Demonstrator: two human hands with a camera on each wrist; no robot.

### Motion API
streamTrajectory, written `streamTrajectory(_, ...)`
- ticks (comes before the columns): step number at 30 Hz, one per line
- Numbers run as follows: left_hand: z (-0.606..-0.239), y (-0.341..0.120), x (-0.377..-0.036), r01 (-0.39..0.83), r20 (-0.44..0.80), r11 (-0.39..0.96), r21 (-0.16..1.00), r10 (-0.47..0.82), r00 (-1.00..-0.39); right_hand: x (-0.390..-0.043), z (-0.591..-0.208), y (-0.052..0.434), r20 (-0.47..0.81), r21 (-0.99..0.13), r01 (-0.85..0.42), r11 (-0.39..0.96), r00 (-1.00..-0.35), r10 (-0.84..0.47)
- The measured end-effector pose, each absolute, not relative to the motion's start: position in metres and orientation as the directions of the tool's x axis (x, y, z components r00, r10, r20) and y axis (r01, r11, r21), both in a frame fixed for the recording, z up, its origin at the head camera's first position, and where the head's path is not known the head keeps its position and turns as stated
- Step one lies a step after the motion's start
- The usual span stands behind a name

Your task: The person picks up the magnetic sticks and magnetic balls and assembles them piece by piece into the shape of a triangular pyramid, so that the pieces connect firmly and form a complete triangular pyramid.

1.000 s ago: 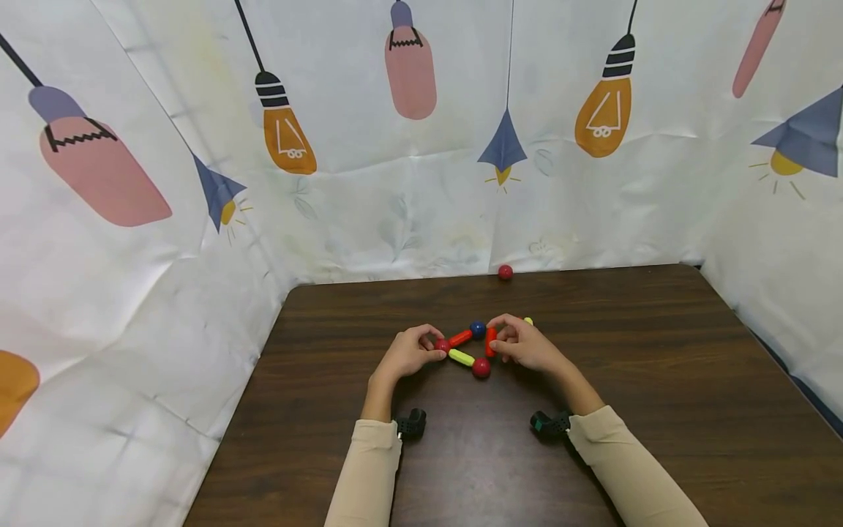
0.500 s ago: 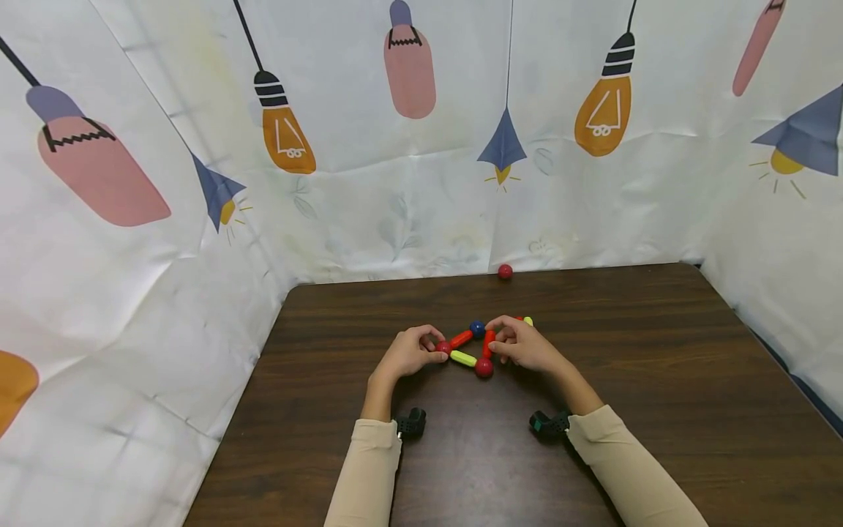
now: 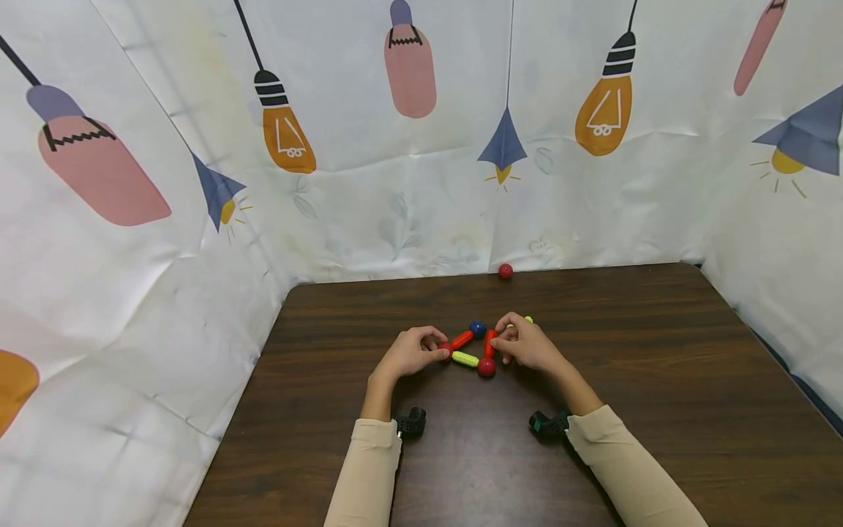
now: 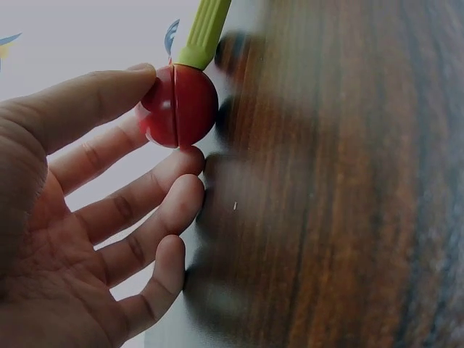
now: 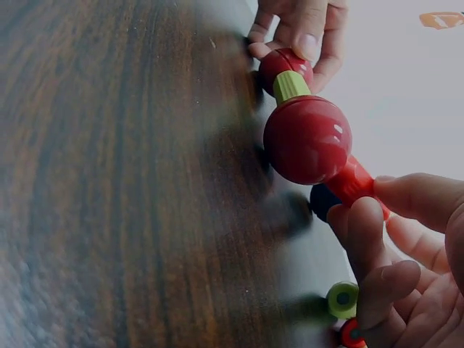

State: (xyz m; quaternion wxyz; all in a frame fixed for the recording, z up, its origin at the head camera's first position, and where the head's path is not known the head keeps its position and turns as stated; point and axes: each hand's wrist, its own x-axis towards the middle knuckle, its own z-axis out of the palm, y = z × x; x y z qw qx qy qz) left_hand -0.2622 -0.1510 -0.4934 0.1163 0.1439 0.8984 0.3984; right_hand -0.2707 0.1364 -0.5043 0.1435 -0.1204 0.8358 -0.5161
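- The dark wooden table (image 3: 593, 380) is carrying a small triangle of rods and balls near its middle.
- The right hand (image 3: 530, 348) is pinching the upright red rod (image 3: 489, 343) between curled fingers.
- The left hand (image 3: 410, 353) is pinching the left red ball (image 3: 445, 348).
- The yellow-green rod (image 3: 465, 359) is lying between that ball and the near red ball (image 3: 486, 367).
- A lone red ball (image 3: 505, 271) is sitting at the far edge.

Triangle of rods and balls flat on the table: red ball (image 3: 444, 346) at left corner, blue ball (image 3: 477, 328) at the far corner, bigger red ball (image 3: 486, 367) at the near corner. Two red rods (image 3: 462, 338) (image 3: 489, 342) and a yellow-green rod (image 3: 465, 359) link them. A loose yellow-green rod (image 3: 527, 320) lies just right, mostly hidden.
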Motion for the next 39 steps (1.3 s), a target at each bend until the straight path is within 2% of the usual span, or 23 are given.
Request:
streamTrajectory(7, -0.4935, -0.1507, -0.262, 0.164, -0.103, 0.651, 0.741, 0.352, -0.93, -0.2703, -0.5035, 0.135, -0.111, -0.894, -0.053, 0.445, -0.936, -0.335)
streamTrajectory(24, -0.4909, -0.1493, -0.261, 0.157, -0.107, 0.655, 0.74, 0.344, -0.933, -0.2681, -0.5043, 0.1298, -0.135, -0.865, -0.084, 0.495, -0.911, -0.39)
streamTrajectory(39, -0.4911, -0.1492, -0.2613, 0.16, -0.107, 0.66, 0.734, 0.345, -0.932, -0.2668, -0.5028, 0.1288, -0.121, -0.873, -0.108, 0.476, -0.897, -0.425)
